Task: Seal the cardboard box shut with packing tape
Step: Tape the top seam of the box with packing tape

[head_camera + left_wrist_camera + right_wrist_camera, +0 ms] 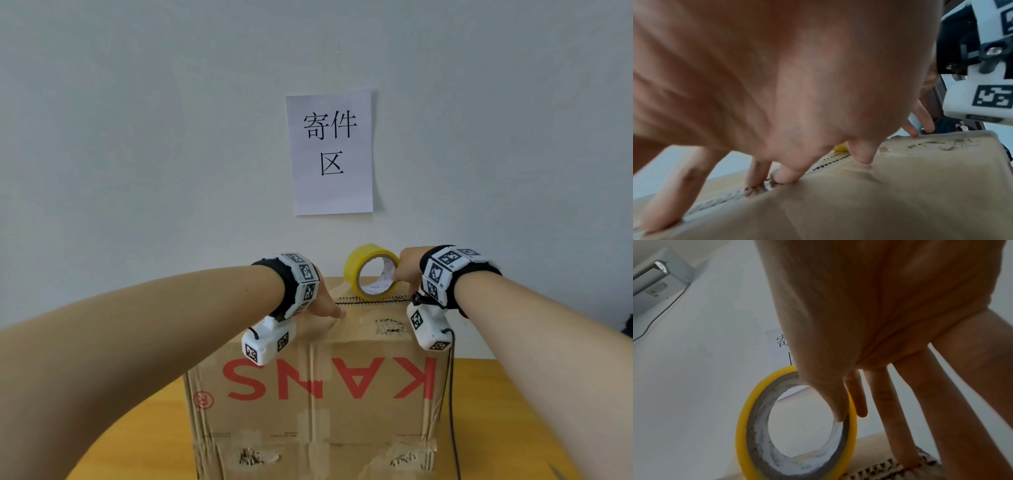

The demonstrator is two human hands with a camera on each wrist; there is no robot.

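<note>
Cardboard box [318,394] stands on a wooden table [496,411], near face printed with inverted red lettering and bearing torn patches along its lower edge. The top flaps are folded down; the seam between them shows exposed corrugated edge.

Left hand [320,306] rests on the box top at the left, fingers extended and spread, fingertips [781,178] pressing down at the seam. It holds nothing.

Right hand [407,270] is at the far right of the box top. Thumb and forefinger pinch the rim of a yellow packing tape roll [371,270], thumb inside the core; the remaining fingers [906,456] reach straight down to the cardboard edge. The roll stands on edge on the box top, just beyond the seam.

A white paper sign [330,152] with black characters hangs on the wall behind.
</note>
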